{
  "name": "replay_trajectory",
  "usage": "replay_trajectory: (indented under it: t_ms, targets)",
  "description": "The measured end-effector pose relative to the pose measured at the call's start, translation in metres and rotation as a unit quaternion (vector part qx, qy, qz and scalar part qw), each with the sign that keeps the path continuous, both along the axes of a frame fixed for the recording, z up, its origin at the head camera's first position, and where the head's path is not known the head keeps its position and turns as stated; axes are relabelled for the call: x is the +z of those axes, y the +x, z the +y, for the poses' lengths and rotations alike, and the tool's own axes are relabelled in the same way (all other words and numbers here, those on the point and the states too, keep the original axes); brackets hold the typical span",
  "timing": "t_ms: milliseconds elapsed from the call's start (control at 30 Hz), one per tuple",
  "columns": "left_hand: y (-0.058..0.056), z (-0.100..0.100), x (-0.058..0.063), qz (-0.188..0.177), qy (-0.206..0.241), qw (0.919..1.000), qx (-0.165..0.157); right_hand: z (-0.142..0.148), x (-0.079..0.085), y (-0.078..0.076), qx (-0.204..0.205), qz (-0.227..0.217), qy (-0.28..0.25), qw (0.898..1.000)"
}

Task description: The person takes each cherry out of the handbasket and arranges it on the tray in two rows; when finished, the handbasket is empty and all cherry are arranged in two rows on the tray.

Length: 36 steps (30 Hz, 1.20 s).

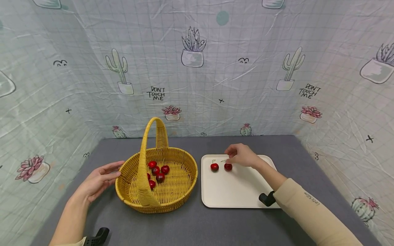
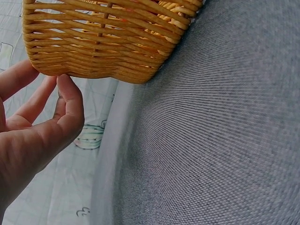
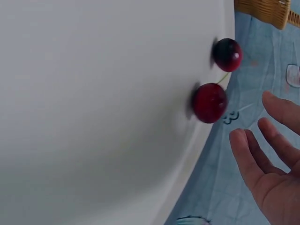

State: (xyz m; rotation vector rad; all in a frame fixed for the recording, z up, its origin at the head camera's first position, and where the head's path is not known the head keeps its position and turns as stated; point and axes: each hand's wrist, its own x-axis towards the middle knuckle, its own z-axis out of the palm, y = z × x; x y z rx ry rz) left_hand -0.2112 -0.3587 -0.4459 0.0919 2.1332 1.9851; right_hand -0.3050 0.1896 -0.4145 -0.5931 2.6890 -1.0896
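A yellow wicker basket with a tall arched handle holds several dark red cherries, gathered toward its left side. My left hand rests its fingertips against the basket's left side, fingers relaxed; the left wrist view shows thumb and fingers by the wicker wall. Two stemmed cherries lie on the white tray: a left cherry and a right cherry. Just above the right cherry hovers my right hand. In the right wrist view its fingers are spread, apart from the nearer cherry.
The white rectangular tray lies right of the basket on a grey cloth-covered table. Patterned fabric with cacti walls the table at the back and on both sides. The basket's handle rises well above its rim.
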Motion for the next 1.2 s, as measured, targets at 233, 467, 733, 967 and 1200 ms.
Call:
replay_trajectory:
  t_ms: [233,467,733,967,1200]
  targets:
    - [-0.001,0.0,0.001,-0.004,-0.003,1.0,0.002,-0.023,0.025,0.001,0.016,0.022,0.001,1.0]
    - [0.0,0.001,0.002,-0.008,-0.007,0.9999,0.004,-0.053,0.04,0.0,0.043,0.052,-0.011,0.998]
    - [0.0,0.001,0.002,-0.009,-0.002,1.0,0.002,-0.085,0.044,0.006,0.106,0.063,-0.041,0.992]
    - [0.0,0.0,0.002,-0.013,0.01,0.9999,-0.001,-0.112,0.037,0.013,0.155,0.049,-0.055,0.985]
    - [-0.001,0.0,0.003,-0.014,0.022,0.9996,-0.004,-0.133,0.024,0.021,0.186,0.036,-0.052,0.981]
